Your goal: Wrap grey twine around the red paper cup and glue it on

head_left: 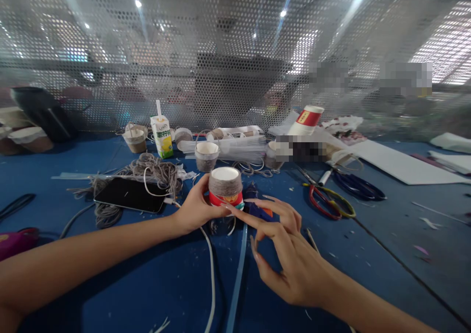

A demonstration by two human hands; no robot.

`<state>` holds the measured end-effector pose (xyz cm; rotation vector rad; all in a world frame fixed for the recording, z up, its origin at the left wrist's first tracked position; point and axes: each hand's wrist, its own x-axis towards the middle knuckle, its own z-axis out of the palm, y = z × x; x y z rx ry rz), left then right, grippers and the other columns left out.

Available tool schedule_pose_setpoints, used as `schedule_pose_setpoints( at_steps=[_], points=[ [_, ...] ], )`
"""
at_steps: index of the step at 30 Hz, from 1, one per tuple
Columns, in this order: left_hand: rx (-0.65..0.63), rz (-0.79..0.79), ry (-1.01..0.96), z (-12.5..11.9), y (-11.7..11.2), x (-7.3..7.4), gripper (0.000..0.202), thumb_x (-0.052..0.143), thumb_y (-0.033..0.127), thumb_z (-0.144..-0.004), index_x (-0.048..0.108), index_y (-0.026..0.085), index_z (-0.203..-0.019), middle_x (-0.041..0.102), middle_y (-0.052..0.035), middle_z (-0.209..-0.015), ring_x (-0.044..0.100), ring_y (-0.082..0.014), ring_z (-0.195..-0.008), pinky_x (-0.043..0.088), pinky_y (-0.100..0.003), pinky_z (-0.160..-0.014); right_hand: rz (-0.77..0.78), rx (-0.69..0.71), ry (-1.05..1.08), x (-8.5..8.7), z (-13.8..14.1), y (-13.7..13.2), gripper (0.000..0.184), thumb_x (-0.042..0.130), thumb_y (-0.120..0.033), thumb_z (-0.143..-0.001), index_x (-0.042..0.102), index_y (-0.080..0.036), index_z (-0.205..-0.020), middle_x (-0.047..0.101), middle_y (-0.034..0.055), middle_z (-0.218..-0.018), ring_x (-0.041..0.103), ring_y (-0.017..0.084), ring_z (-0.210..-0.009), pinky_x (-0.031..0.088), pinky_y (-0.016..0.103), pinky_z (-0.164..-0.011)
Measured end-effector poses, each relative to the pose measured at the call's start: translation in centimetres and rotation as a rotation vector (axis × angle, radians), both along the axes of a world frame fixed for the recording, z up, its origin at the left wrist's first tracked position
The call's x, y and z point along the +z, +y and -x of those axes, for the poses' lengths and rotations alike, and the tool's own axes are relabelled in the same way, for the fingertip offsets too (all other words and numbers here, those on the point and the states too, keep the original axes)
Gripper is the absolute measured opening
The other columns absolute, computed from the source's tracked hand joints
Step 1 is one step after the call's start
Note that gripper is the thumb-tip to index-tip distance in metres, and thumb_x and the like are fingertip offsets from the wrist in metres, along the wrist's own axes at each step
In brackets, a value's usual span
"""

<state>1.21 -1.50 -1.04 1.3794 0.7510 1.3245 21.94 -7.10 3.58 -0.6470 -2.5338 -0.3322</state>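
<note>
Clamping my left fingers (200,186) round this cup (228,192), right fingers (257,221) spread: grey cord (224,180) wraps above, red band (221,199) bare below.

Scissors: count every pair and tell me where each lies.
2 visible: red-and-yellow-handled scissors, ahead and right of the right hand; dark-blue-handled scissors, blades unclear, farther right. Others may be hidden.

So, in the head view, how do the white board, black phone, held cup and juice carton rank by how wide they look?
1. White board
2. Black phone
3. Cup in the left hand
4. Juice carton
The carton stands farther back than the cup, so their true order is unsure.
</note>
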Motion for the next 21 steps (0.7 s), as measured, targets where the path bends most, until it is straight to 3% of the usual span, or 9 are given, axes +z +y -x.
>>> schedule_pose_setpoints(
  at_steps=[8, 18, 21],
  points=[
    [0.052, 0.023, 0.018, -0.15, -0.21, 0.39, 0.062, 0.083, 0.029, -0.059, 0.053, 0.017, -0.113, 0.063, -0.0091, -0.114, 0.059, -0.0260, -0.109, 0.044, -0.042, -0.099, 0.006, -0.056, 0.053, -0.38, -0.14, 0.30, 0.057, 0.048, -0.011, -0.077, 0.036, -0.013, -0.133, 0.065, 0.0138, -0.106, 0.039, 0.032, -0.122, 0.035, 0.051, -0.095],
    [0.063, 0.115, 0.032, -0.17, -0.13, 0.53, 0.061, 0.083, 0.027, -0.056, 0.054, 0.017, -0.109, 0.066, -0.0080, -0.108, 0.062, -0.0249, -0.102, 0.046, -0.043, -0.095, 0.034, -0.054, 0.295, -0.43, -0.78, 0.54, 0.038, 0.053, -0.007, -0.068, 0.045, -0.024, -0.102, 0.065, 0.0083, -0.109, 0.051, 0.030, -0.108, 0.041, 0.049, -0.085],
    [0.067, 0.126, 0.053, -0.20, -0.13, 0.67, 0.063, 0.085, 0.027, -0.053, 0.054, 0.017, -0.107, 0.066, -0.0082, -0.106, 0.062, -0.0263, -0.102, 0.046, -0.046, -0.096, 0.085, -0.009, 0.252, -0.33, -0.78, 0.51, 0.036, 0.051, -0.008, -0.068, 0.045, -0.025, -0.099, 0.067, 0.0061, -0.105, 0.051, 0.029, -0.105, 0.041, 0.046, -0.082]
  ],
)
